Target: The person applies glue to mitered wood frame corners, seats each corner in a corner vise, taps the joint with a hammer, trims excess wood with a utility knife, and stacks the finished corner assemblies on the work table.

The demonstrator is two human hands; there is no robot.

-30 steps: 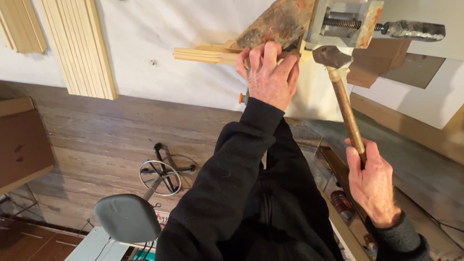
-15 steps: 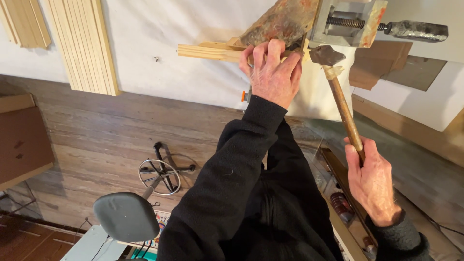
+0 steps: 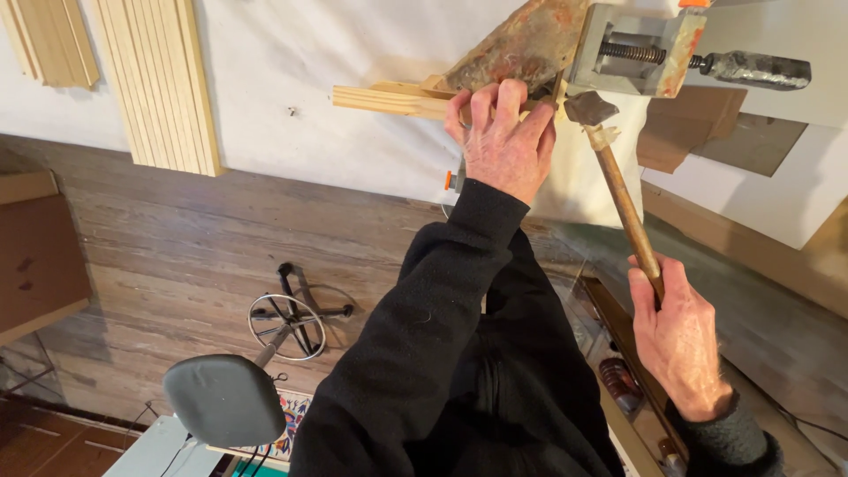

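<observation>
My left hand (image 3: 502,137) reaches up in a black sleeve and grips pale wooden strips (image 3: 393,97) that jut left from a rusty metal vise (image 3: 565,44) at the top of the view. My right hand (image 3: 676,340) is wrapped around the lower end of a hammer's wooden handle (image 3: 627,212). The hammer's dark metal head (image 3: 589,108) sits just right of my left fingers, under the vise's grey jaw (image 3: 640,49).
A threaded screw and dark handle (image 3: 751,69) stick out to the right of the vise. Bundles of wooden slats (image 3: 163,79) lie on the white surface at upper left. A grey stool (image 3: 225,397) stands on the wood floor below. A brown box (image 3: 35,252) is at left.
The hammer head has moved slightly, staying close under the vise jaw beside my left fingers. Both hands keep their grips.
</observation>
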